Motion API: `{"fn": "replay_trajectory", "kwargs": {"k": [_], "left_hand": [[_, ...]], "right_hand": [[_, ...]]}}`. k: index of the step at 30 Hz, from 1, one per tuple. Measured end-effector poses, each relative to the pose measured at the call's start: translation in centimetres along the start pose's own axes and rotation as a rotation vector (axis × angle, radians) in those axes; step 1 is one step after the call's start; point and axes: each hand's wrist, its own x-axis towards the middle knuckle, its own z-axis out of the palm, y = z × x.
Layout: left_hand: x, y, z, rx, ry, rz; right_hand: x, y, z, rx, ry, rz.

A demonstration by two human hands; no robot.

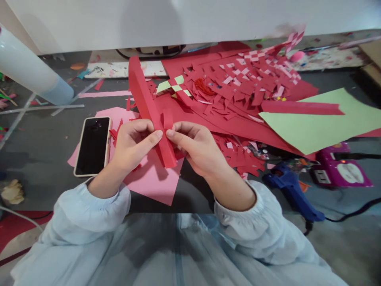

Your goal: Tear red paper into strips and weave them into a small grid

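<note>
A long folded red paper strip (143,95) stands tilted between my hands, over the table. My left hand (135,141) is closed on the strip, thumb in front and fingers behind. With thumb and forefinger, my right hand (193,145) pinches a short red paper loop (168,118) against the strip's right side. Below them lies a pink paper sheet (160,184), partly covered by my hands. Red paper scraps (238,159) lie just right of my right hand.
A phone (93,145) lies left of my left hand. At the right are a blue glue gun (293,192), a purple power box (342,169) and a pale green sheet (324,123) with a red strip across it. A white bottle (32,67) leans in at left; woven red-and-pink paper pieces (247,71) pile up behind.
</note>
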Motion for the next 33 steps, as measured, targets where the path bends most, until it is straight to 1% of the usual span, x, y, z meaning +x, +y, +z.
{"fn": "replay_trajectory", "kwargs": {"k": [5, 11, 18, 30, 33], "left_hand": [[0.01, -0.25, 0.21, -0.034, 0.018, -0.008], [0.16, -0.04, 0.36, -0.006, 0.059, 0.007], [0.15, -0.28, 0.21, 0.046, 0.073, 0.025], [0.12, -0.57, 0.45, 0.019, 0.091, -0.002], [0.13, -0.49, 0.50, 0.024, 0.105, 0.004]], "right_hand": [[0.03, 0.14, 0.26, 0.022, 0.031, 0.005], [0.13, 0.32, 0.31, 0.082, 0.034, 0.014], [0.19, -0.10, -0.07, 0.098, -0.021, 0.120], [0.10, 0.35, 0.45, 0.173, 0.060, 0.035], [0.12, 0.41, 0.51, 0.196, 0.067, 0.047]]}}
